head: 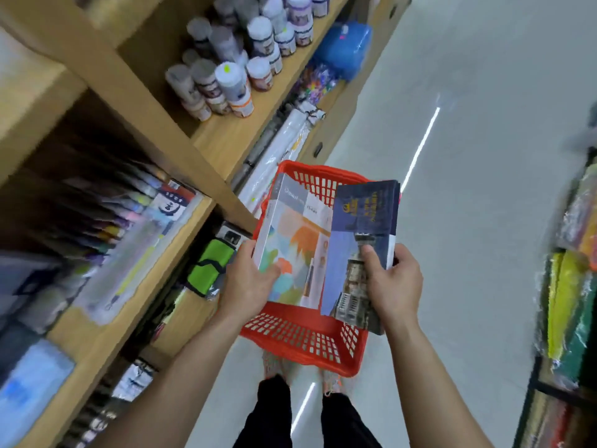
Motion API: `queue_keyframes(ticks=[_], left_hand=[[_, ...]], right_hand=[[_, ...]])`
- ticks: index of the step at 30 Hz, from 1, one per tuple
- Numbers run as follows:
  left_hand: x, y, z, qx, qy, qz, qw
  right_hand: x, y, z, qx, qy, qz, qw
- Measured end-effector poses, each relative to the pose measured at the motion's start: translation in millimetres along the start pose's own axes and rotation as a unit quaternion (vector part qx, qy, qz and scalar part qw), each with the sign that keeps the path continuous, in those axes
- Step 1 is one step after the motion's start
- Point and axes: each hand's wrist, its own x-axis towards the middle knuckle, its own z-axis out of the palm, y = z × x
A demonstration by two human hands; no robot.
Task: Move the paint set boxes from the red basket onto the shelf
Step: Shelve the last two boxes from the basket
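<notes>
- Far left stands the wooden shelf (200,218), its boards running away from the person; the near compartment holds flat packets stacked on edge, and jars (226,79) crowd the tier above. It is blurred, so I cannot tell which gap is free.
- Lower down, between shelf and basket, a green pouch (210,266) sits on a low board, just beside the left hand.
- The left hand (248,282) has its grip closed on the near left corner of the pale paint set box (295,240), thumb across the printed face and fingers hidden beneath.
- That box is lifted above the red basket (300,337), its long axis pointing away from the person, the far end tipped upward.
- Touching its right edge and partly over it is the dark blue paint set box (365,234), lying the same way.
- The right hand (394,282) grips the dark box at its near right edge, thumb on top, fingers wrapped round the side.
- The basket rests on the floor by the person's feet; whether more boxes lie inside is hidden by the two held ones.
- The shelf lies to the left of both hands, so the left hand and its pale box are nearer; I judge that box should go in first, swung leftward, with the dark box following.
</notes>
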Motion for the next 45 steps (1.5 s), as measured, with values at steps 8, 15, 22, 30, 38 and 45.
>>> queue_keyframes(ticks=[8,15,22,30,38,45], left_hand=[[-144.6,53.6,-136.4,-0.079,0.148,0.026,0.985],[-271.4,53.5,-240.2,-0.089,0.319,0.042,0.943],[-369.9,-20.2,-310.8,-0.169,0.481,-0.01,0.861],[-455.7,-121.2,-371.6,-0.252,0.563,-0.028,0.787],[-435.7,-191.1,-439.1,-0.337,0.513,-0.059,0.788],[-373.3,-220.9,-477.2,-0.256,0.438,-0.116,0.854]], right_hand=[[-72.6,-119.3,-24.6,0.055,-0.113,-0.116,0.985],[-147.4,-193.5,-13.5,0.098,-0.219,-0.241,0.94],[-245.3,-229.4,25.1,0.093,-0.314,-0.315,0.891],[-364.3,-249.4,84.5,0.076,-0.374,-0.386,0.84],[-449.0,-254.8,130.3,0.043,-0.393,-0.414,0.82],[-475.1,-250.3,146.9,0.018,-0.38,-0.437,0.815]])
